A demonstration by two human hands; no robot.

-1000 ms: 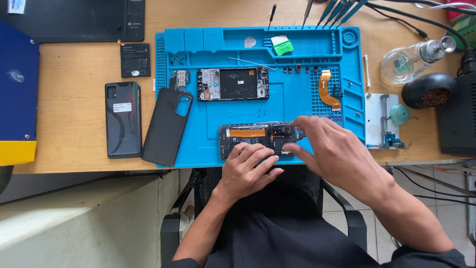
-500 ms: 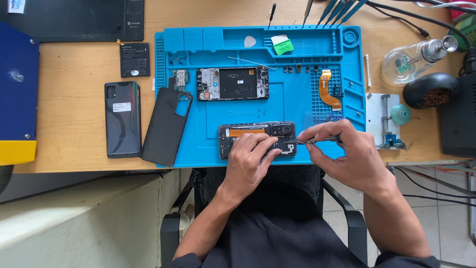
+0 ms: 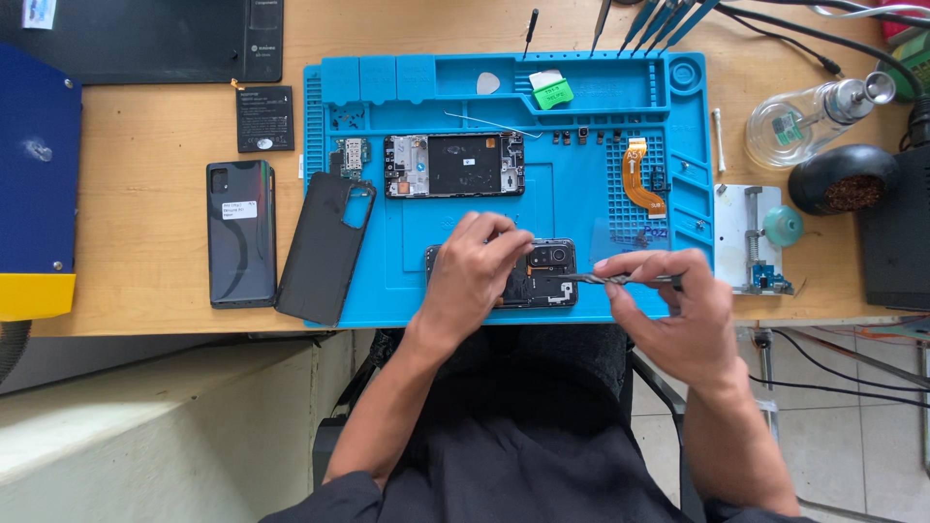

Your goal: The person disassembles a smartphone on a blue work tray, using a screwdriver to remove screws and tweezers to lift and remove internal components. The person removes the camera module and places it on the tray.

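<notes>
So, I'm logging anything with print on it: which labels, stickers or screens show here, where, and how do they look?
White sticker: small rectangle on the black phone's back, left of the mat.
Green label: small tag in the blue mat's top tray.
Black battery: square, pale print, on the wood at upper left.
Orange flex cable: curved strip, mat's right side.

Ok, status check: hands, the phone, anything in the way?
Left hand pins the opened phone on the blue mat. Right hand holds tweezers, tips at the phone's right end. Nothing blocking.
</notes>
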